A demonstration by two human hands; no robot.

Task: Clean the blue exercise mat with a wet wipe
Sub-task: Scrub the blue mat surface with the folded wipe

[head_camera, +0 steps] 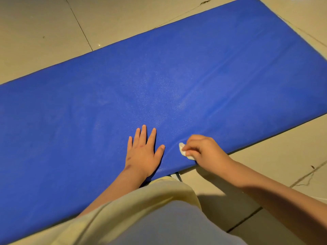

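Currently the blue exercise mat (pixel 159 76) lies flat on a tiled floor (pixel 44 32), running diagonally from the lower left to the upper right of the view. The left hand (pixel 144 152) rests palm down on the mat with its fingers straight and spread, holding nothing. This placement most likely anchors the mat against sliding while the other hand wipes. The right hand (pixel 203 151) has its fingers curled round a small bunched white wet wipe (pixel 184 151) and presses it to the mat surface close to the near long edge, just beside the left thumb. The curled grip keeps the wipe compact under the fingertips (only a little of it shows past the knuckles).

A shallow crease (pixel 221 71) runs along the mat from the wipe toward the far right end. The wipe sits right at its near end, so the stroke probably follows or crosses this line.

Edges and clearance: the near long edge passes just below the right wrist, and a stroke drawn toward the body would quickly leave the mat. Open mat surface extends ahead of both hands to the far long edge, and well to the left and right. Bare floor borders the mat on the visible sides. The person's pale yellow garment (pixel 141 209) overlaps the near edge at lower centre.
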